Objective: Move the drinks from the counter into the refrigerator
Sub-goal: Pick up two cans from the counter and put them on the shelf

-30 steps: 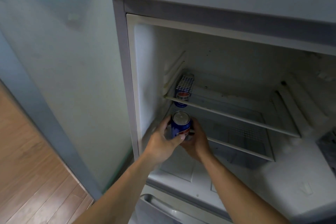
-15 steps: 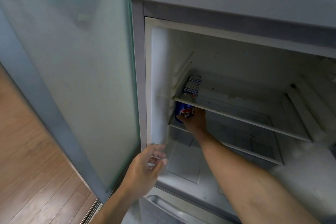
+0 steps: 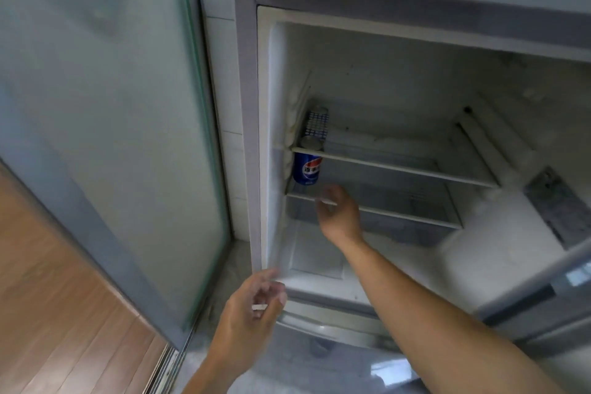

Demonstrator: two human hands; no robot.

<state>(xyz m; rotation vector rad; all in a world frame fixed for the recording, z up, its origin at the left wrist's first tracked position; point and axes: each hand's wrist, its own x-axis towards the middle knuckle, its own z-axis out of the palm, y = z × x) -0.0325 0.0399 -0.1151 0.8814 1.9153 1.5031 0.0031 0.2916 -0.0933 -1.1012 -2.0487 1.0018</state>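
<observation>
Two drinks stand inside the refrigerator (image 3: 415, 80): one blue can (image 3: 307, 168) on the lower shelf (image 3: 399, 216), against the left wall, and one checkered carton (image 3: 316, 123) on the upper shelf (image 3: 399, 166) right behind and above it (a second can top may show just in front of the carton, but it is too blurred to count). Two shelves cross the compartment. Two hands are in view, the left hand (image 3: 252, 307) and the right hand (image 3: 339, 214), both empty with loose fingers. One glass door (image 3: 105, 105) stands at the left.
</observation>
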